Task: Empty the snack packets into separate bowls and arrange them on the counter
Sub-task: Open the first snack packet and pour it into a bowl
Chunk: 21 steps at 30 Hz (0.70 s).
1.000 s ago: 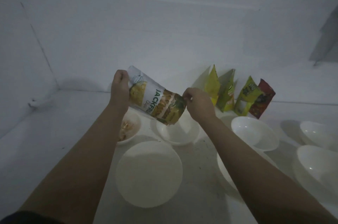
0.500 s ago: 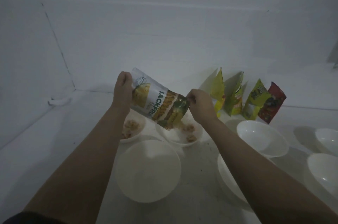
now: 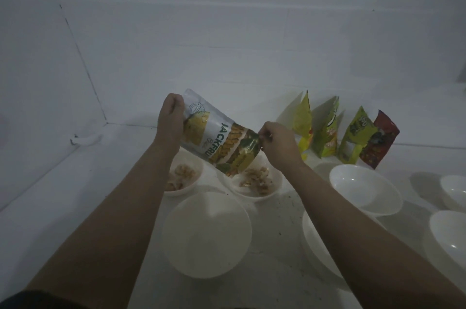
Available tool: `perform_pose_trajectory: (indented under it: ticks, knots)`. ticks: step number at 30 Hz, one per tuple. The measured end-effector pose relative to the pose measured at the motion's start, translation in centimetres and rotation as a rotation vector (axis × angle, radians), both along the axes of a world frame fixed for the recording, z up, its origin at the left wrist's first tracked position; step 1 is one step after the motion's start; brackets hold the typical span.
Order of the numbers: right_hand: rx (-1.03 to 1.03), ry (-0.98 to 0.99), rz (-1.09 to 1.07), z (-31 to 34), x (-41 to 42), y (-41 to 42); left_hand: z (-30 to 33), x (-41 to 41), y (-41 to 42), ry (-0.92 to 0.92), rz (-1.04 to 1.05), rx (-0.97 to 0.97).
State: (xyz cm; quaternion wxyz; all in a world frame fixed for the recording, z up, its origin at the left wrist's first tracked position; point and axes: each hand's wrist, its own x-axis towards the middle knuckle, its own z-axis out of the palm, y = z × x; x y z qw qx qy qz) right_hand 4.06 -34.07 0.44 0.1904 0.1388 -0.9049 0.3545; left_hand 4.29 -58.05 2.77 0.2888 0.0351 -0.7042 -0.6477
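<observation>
The left hand point(image 3: 169, 117) gripped the jackfruit chips packet point(image 3: 219, 139) by its raised bottom; the right hand point(image 3: 276, 143) pinched its mouth, tipped over the far middle bowl point(image 3: 256, 183). Tilted further, chips could overshoot the rim onto the surface point(image 3: 272, 271)

Dim light; white tiled walls point(image 3: 227, 31) meet in a corner.

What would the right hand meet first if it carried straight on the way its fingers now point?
The right hand points left, pinching the jackfruit packet at its lower corner, so the packet itself comes first. Beyond it, probably the left hand, though depth is unclear.
</observation>
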Motion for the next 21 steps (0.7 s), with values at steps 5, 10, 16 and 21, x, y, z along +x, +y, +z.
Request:
perform_pose_trajectory:
  ticks: [5,10,16,21]
  knots:
    - [0.078,0.035,-0.029,-0.3,-0.4,-0.5,0.4,0.3,0.2,0.018,0.024,-0.070]
    - [0.094,0.023,0.098,1.2,-0.1,-2.8,0.7,0.7,2.4,0.044,0.024,-0.225]
    - [-0.109,0.115,0.178,5.2,0.2,-4.9,1.6,1.1,4.8,0.137,-0.028,-0.416]
    - [-0.306,0.077,0.135,7.1,-0.4,-5.7,2.2,1.3,5.9,0.231,-0.055,-0.462]
